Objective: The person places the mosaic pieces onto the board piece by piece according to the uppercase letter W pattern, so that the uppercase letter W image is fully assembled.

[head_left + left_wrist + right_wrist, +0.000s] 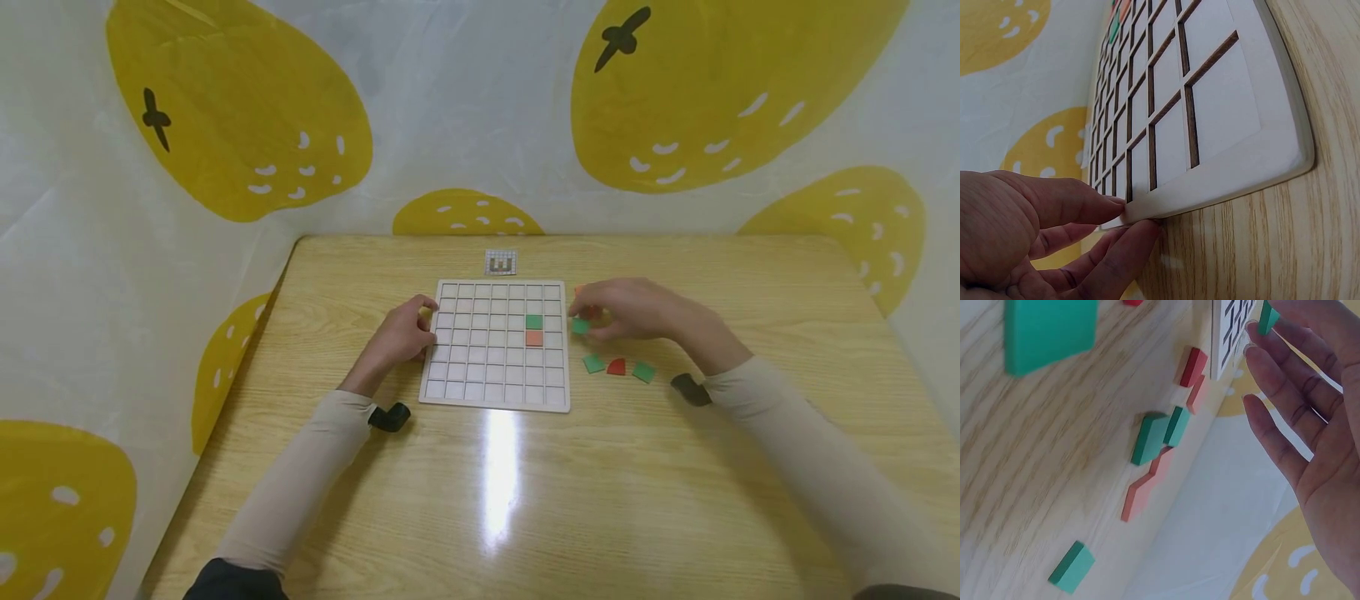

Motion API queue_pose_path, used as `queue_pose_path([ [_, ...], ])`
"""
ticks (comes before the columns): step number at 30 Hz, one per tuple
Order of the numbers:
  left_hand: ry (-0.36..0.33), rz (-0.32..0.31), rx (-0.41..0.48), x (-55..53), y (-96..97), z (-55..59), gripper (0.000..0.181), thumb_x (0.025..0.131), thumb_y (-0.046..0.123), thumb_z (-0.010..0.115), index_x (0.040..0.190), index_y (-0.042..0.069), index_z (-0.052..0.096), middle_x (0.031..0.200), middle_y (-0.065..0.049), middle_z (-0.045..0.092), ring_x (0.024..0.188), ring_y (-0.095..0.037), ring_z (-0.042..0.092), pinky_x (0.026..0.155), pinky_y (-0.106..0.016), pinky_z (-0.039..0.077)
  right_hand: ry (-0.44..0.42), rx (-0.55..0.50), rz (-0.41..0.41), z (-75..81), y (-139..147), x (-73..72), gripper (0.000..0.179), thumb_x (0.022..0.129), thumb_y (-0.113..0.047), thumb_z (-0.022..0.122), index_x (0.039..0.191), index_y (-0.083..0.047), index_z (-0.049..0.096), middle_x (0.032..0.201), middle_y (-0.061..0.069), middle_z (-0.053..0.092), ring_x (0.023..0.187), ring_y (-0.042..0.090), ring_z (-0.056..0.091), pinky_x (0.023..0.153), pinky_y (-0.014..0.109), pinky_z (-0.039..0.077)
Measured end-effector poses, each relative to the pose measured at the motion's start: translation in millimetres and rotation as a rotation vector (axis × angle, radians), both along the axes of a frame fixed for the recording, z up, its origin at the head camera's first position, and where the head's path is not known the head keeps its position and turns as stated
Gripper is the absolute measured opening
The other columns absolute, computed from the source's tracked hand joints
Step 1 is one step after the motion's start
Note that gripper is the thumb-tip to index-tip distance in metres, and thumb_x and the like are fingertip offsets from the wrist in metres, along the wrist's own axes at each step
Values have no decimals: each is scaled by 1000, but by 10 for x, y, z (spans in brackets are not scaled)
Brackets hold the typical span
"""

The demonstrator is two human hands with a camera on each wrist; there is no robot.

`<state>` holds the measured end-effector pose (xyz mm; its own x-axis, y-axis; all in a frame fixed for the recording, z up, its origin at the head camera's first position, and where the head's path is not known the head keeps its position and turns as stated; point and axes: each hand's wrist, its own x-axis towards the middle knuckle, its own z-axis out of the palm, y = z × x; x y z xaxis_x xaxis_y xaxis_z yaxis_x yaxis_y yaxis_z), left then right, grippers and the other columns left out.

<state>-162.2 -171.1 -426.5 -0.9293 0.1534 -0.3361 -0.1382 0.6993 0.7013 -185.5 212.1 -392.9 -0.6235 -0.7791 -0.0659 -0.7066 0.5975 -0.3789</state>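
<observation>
Right of the white gridded board (476, 372), the grip of the right hand (632, 308) pinched an equal-sided green square tile (581, 326), face upward; the left hand (405, 332) pinched the board's left edge.

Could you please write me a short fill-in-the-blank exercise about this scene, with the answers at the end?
1. In the head view, the left hand is at the ____ edge of the white grid board.
2. The tile held by the right hand is ____.
3. The board bears ____ coloured square tiles.
4. Between two loose green tiles lies a ____ quarter-circle tile.

Missing words: left; green; two; red.
</observation>
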Motion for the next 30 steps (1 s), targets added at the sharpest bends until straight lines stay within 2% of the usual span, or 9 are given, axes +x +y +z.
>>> queue_pose_path([
  [10,7,-4,-2,9,3,-5,52,92,-3,65,141,8,49,96,-14,56,65,-17,52,56,-25,52,-33,17,0,-16,-151,6,30,85,-21,81,114,-18,74,100,-8,68,90,15,62,82,37,52],
  [22,14,-10,-3,14,4,1,52,92,-3,65,140,7,49,94,-14,56,62,-17,52,55,-25,52,-36,46,33,-46,-292,17,30,85,-25,81,113,-18,73,98,-7,67,89,12,59,78,35,51],
  [30,13,-10,-4,18,5,8,52,92,-2,66,141,7,49,93,-14,56,62,-17,52,55,-25,52,-37,10,83,-109,-374,12,28,86,-26,81,111,-18,73,97,-8,68,88,13,62,75,32,50],
])
